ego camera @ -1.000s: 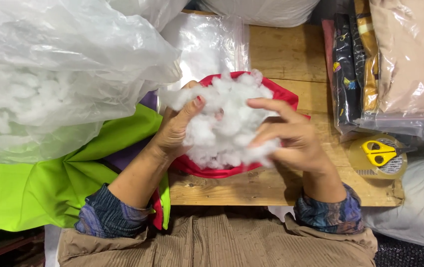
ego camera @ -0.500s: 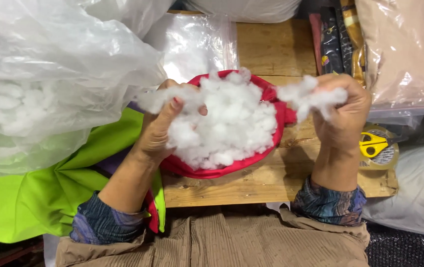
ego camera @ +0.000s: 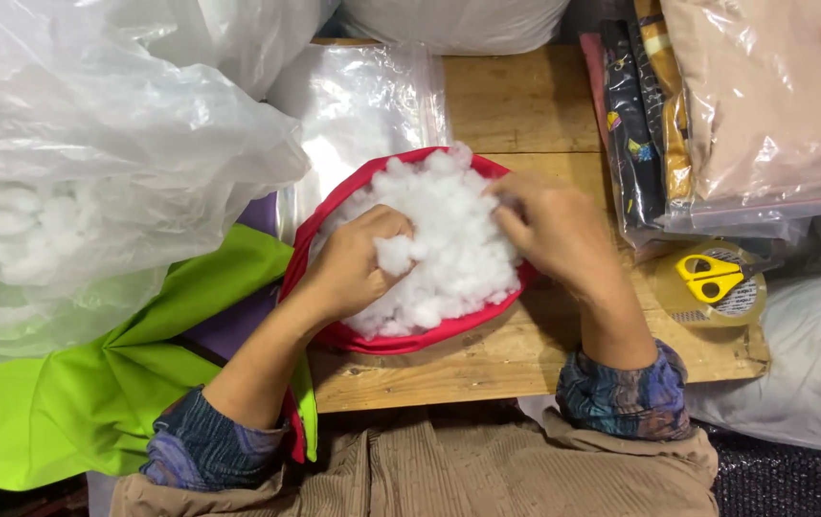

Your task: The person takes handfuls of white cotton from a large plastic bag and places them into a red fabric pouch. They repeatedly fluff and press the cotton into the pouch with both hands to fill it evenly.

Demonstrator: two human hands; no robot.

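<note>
Head view: both hands back in the stuffing.
Right hand (ego camera: 563,235), lifted aside with a tuft half a second ago, now pressing white stuffing (ego camera: 444,239) into red cover (ego camera: 386,340); left hand (ego camera: 358,268) pinching a clump. Underneath, wooden table (ego camera: 525,96); nearby, clear filling bag (ego camera: 94,163), yellow scissors (ego camera: 712,276).

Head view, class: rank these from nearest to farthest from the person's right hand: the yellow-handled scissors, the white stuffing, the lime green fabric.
1. White stuffing: the right hand presses into it inside the red cover.
2. Yellow-handled scissors: to the hand's right, resting on a tape roll.
3. Lime green fabric: far left, beyond the left arm.
</note>
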